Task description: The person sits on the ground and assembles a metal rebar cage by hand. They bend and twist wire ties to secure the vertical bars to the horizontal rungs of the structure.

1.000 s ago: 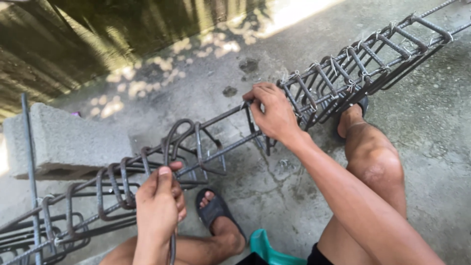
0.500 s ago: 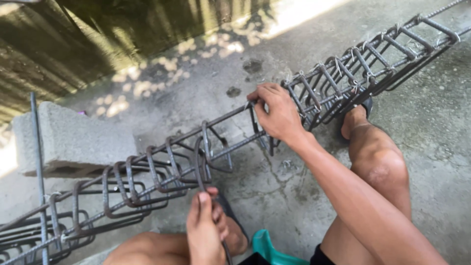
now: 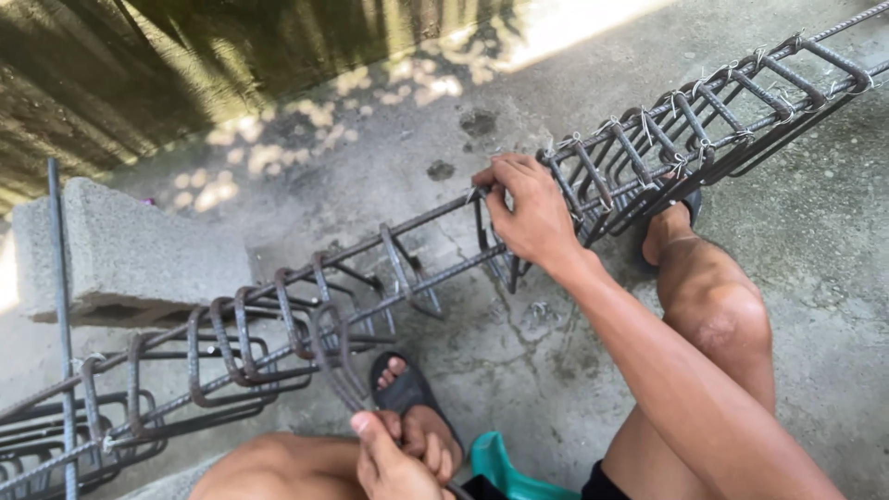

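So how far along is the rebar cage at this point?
Done: the stirrups at the far right look evenly spaced and wire-tied. In hand: the right hand grips one stirrup mid-cage; the left hand pinches something thin, too small to identify. Left: the bunched stirrups at the left show no ties.

Rebar cage (image 3: 593, 199) runs out of frame at far right and near left. Left hand (image 3: 398, 458) is cut by the bottom edge; whatever its closed fingers pinch cannot be made out. Green seat (image 3: 505, 468) shows only partly.
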